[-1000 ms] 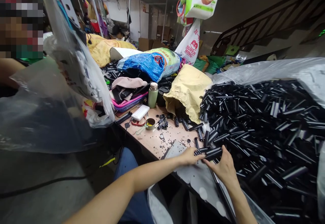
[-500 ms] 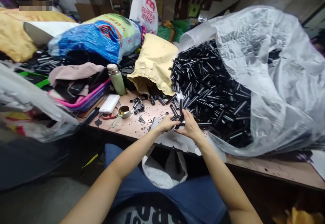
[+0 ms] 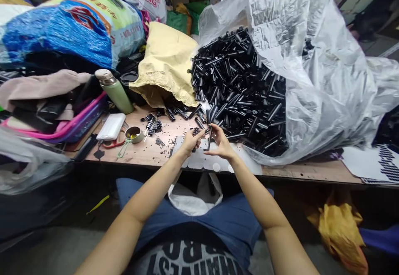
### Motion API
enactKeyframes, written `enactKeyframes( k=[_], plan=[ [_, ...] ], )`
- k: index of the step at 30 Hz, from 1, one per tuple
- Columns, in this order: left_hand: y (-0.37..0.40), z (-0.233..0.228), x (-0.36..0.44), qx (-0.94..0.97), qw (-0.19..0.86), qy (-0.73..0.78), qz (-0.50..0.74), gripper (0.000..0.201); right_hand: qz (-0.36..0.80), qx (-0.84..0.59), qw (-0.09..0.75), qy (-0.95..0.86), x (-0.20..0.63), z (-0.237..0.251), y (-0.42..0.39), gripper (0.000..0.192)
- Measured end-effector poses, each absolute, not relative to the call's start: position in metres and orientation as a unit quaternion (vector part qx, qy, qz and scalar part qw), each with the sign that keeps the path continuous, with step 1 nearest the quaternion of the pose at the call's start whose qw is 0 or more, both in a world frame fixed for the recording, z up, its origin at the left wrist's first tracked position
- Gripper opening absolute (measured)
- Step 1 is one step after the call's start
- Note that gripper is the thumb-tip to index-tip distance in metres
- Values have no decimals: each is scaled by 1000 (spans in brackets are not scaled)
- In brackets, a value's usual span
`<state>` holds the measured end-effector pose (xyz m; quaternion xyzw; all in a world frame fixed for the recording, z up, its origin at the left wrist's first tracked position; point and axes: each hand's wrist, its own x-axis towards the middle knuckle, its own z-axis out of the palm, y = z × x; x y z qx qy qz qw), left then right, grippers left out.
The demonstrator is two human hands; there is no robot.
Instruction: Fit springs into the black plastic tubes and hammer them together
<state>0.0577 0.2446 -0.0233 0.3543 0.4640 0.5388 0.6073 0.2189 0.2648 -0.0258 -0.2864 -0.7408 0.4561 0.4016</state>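
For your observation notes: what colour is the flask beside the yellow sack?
Pale green metal flask with a beige cap, head view.

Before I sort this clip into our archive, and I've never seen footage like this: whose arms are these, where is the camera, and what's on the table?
There is no machine here: the camera sits on a person's head and looks down at their own bare arms and lap. The left hand pinches a small black ribbed piece; the right hand holds a black tube upright. On the wooden table lie a big heap of black tubes in a clear plastic bag, a yellow sack, a green bottle, a white power bank and a small cup.
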Motion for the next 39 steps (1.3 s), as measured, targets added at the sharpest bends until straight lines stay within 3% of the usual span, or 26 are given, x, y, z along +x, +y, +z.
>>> enactKeyframes(
  k=[3, 6, 10, 16, 24, 27, 32, 35, 39],
  plan=[
    [237, -17, 56, 355, 655, 397, 536, 52, 581, -241, 408, -662, 218, -33, 261, 111],
    [225, -11, 57, 372, 646, 397, 536, 47, 600, -226, 416, -645, 217, -38, 255, 111],
    [213, -8, 57, 407, 589, 480, 508, 41, 502, -247, 404, -724, 218, -34, 243, 114],
    [201, -15, 42, 353, 627, 442, 536, 47, 383, -272, 382, -796, 219, -12, 229, 125],
    [187, -26, 25, 463, 496, 456, 576, 33, 271, -279, 343, -855, 212, 11, 218, 114],
    [182, -23, 19, 534, 418, 461, 572, 23, 334, -304, 356, -818, 207, 11, 216, 106],
    [177, -23, 10, 640, 349, 451, 514, 16, 591, -349, 375, -623, 195, 15, 221, 49],
    [180, -31, 5, 678, 323, 452, 481, 15, 691, -344, 320, -550, 189, 21, 228, 44],
    [187, -51, 1, 708, 290, 451, 461, 15, 717, -379, 268, -520, 186, 21, 233, 35]
  ],
)
